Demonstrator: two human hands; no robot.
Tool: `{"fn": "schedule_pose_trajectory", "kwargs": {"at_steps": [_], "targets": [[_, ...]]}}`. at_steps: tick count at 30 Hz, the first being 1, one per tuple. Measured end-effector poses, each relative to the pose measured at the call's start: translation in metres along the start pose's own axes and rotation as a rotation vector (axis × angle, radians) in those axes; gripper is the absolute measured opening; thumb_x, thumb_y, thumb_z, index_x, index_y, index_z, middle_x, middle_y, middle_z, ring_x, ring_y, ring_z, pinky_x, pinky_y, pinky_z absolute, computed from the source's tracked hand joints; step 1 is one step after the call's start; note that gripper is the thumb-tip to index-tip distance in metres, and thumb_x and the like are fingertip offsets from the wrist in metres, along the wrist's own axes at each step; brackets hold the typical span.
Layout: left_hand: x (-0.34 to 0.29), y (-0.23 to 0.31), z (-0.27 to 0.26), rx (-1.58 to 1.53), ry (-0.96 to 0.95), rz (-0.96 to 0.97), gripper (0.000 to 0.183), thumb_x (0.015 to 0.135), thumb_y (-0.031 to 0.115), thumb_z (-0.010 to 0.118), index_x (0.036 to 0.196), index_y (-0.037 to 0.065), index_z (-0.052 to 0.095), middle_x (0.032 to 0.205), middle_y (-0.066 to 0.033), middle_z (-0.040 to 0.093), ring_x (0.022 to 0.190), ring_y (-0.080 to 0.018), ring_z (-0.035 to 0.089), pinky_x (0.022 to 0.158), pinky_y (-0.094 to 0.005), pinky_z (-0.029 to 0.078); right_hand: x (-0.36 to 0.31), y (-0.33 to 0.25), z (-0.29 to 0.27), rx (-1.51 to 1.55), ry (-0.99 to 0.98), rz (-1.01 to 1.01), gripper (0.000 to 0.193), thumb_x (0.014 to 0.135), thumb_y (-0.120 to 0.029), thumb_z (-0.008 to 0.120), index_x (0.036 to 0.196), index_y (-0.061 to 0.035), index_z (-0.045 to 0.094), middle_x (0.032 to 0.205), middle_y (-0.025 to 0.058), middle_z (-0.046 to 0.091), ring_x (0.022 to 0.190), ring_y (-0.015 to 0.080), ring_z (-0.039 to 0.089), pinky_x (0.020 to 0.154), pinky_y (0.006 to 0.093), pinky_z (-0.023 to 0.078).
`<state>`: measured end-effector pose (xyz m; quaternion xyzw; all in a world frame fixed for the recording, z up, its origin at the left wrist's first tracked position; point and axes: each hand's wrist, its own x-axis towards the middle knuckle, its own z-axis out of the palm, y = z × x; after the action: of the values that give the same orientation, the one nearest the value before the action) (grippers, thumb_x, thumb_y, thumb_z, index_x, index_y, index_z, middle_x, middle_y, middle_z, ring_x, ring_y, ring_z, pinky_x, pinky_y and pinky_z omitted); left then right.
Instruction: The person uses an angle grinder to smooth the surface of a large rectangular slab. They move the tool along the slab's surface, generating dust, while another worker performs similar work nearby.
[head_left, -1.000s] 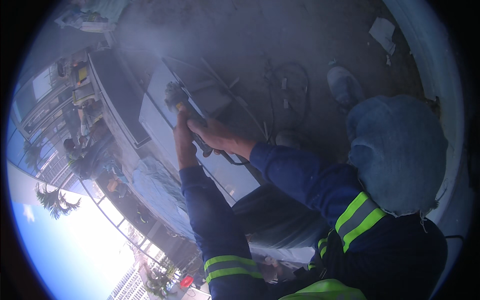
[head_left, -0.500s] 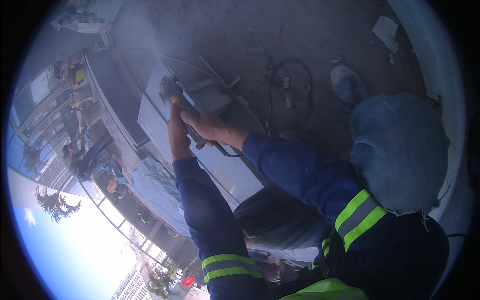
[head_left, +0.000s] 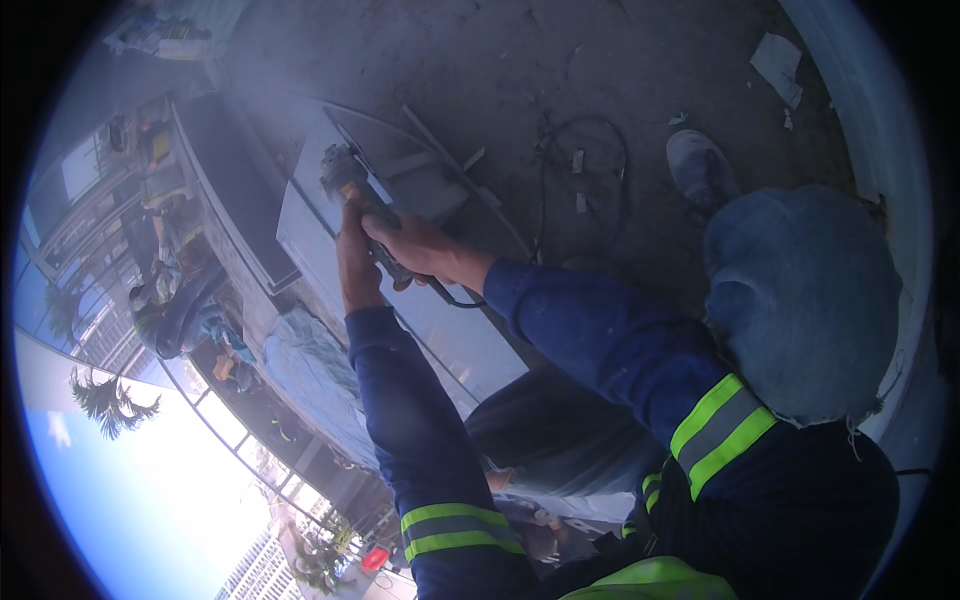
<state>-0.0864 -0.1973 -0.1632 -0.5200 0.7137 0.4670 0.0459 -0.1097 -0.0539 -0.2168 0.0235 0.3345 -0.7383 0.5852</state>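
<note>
Both my hands are closed round an angle grinder (head_left: 345, 170) with a grey head and a dark body. My left hand (head_left: 355, 245) grips it just behind the head. My right hand (head_left: 422, 248) wraps the body farther back, where a black cord (head_left: 458, 302) comes out. Under the grinder lies a long pale slab (head_left: 465, 350), with its head over the slab's far part. The disc's contact with the slab cannot be made out. Hazy dust hangs beyond the head.
A cord loop (head_left: 622, 165) and thin strips (head_left: 430, 135) lie on the dusty floor. My shoe (head_left: 700, 165) and bent knee (head_left: 800, 300) are at right. Crumpled plastic sheeting (head_left: 305, 365) is left of the slab. Another person (head_left: 170, 315) crouches at far left, near a railing.
The dust plume beyond the grinder has thinned, and the slab's far end shows more clearly. The grinder and both hands have barely shifted; my grip is the same.
</note>
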Motion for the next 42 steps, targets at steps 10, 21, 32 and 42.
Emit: {"fn": "schedule_pose_trajectory", "kwargs": {"at_steps": [10, 21, 32, 42], "targets": [[-0.006, -0.001, -0.002, 0.035, 0.004, 0.012, 0.079, 0.105, 0.068, 0.069, 0.140, -0.003, 0.071, 0.121, -0.0141, 0.075, 0.111, -0.0251, 0.070, 0.098, -0.0411, 0.053, -0.003, 0.002, 0.002, 0.018, 0.005, -0.009, 0.058, 0.117, -0.057, 0.055, 0.129, -0.0009, 0.063, 0.079, 0.0047, 0.066, 0.051, 0.0147, 0.067, 0.037, 0.0287, 0.041], [-0.004, -0.005, -0.004, 0.056, 0.015, 0.022, 0.078, 0.106, 0.067, 0.067, 0.133, -0.005, 0.076, 0.116, -0.0141, 0.077, 0.106, -0.0230, 0.071, 0.094, -0.0389, 0.055, -0.009, 0.000, 0.000, -0.033, 0.006, 0.006, 0.063, 0.116, -0.058, 0.054, 0.133, 0.0023, 0.063, 0.078, 0.0063, 0.067, 0.052, 0.0153, 0.068, 0.038, 0.0294, 0.043], [-0.006, -0.009, -0.004, 0.013, 0.014, 0.018, 0.078, 0.107, 0.065, 0.068, 0.139, -0.006, 0.073, 0.125, -0.0158, 0.076, 0.114, -0.0241, 0.071, 0.102, -0.0393, 0.053, -0.012, 0.001, 0.004, 0.003, 0.080, -0.042, 0.065, 0.112, -0.059, 0.060, 0.109, 0.0060, 0.065, 0.074, 0.0082, 0.064, 0.047, 0.0185, 0.059, 0.040, 0.0368, 0.046], [-0.010, -0.005, -0.001, -0.017, 0.032, -0.004, 0.076, 0.106, 0.063, 0.071, 0.140, -0.005, 0.072, 0.125, -0.0151, 0.076, 0.115, -0.0245, 0.071, 0.101, -0.0395, 0.054, -0.006, 0.004, 0.001, -0.013, 0.028, -0.005, 0.062, 0.113, -0.059, 0.058, 0.110, 0.0026, 0.064, 0.071, 0.0047, 0.059, 0.047, 0.0156, 0.057, 0.040, 0.0348, 0.042]]}}
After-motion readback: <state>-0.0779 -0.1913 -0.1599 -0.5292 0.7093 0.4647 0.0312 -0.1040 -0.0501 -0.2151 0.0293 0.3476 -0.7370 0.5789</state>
